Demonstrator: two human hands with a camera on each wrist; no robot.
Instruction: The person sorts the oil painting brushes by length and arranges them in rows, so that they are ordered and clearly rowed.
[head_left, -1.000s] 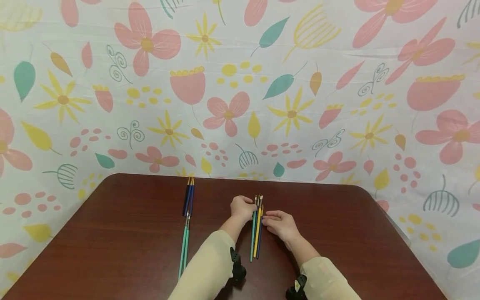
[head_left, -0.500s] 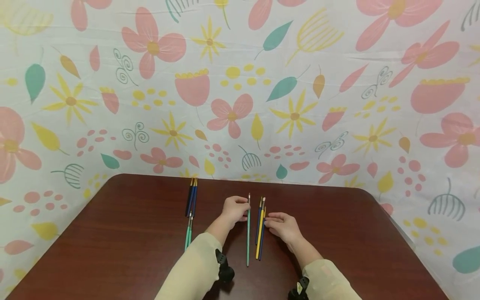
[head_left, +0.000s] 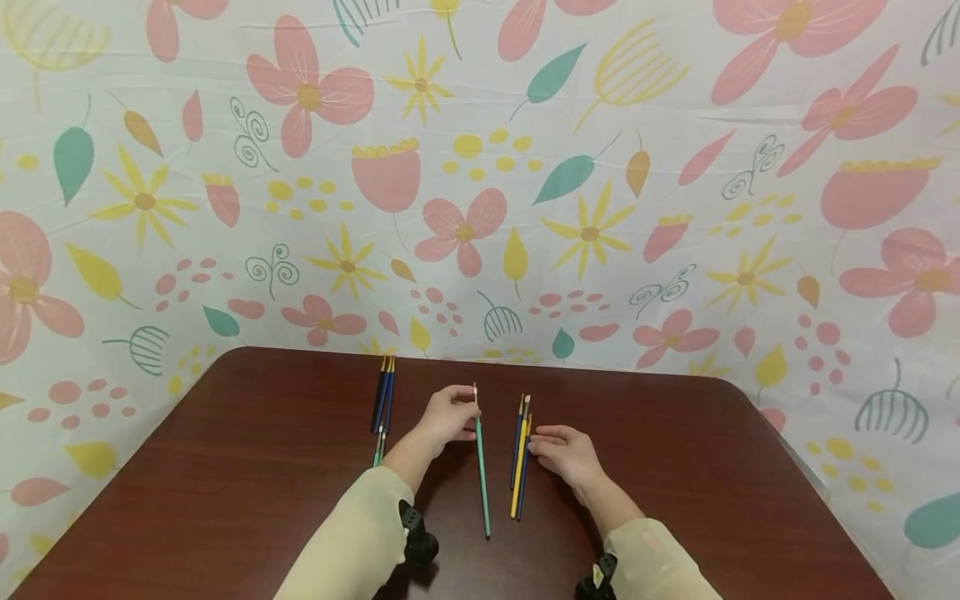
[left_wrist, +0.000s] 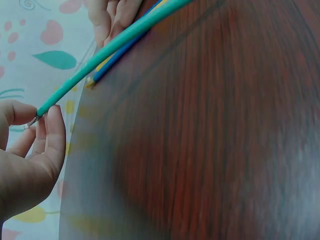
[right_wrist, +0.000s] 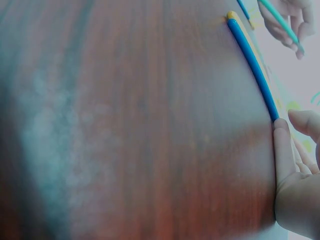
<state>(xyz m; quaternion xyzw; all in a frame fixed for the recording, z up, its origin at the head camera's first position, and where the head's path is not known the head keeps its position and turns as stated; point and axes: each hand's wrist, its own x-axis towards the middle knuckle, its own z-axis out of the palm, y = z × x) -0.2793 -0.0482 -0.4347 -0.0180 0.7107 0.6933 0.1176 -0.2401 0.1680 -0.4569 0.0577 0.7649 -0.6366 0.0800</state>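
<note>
Left hand [head_left: 446, 418] pinches green paintbrush [head_left: 482, 479] near its bristles, seemingly to hold it clear of desk [head_left: 262, 475], right hand [head_left: 570, 456] loosely spread, touching blue paintbrush [right_wrist: 254, 68], perhaps steadying it

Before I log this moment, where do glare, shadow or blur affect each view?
Head view: fairly even light, the yellow brush distinct; left wrist view: pale glare on the table at lower right, a soft shadow line beside the green brush; right wrist view: hazy glare at left, wood grain blurred.
</note>
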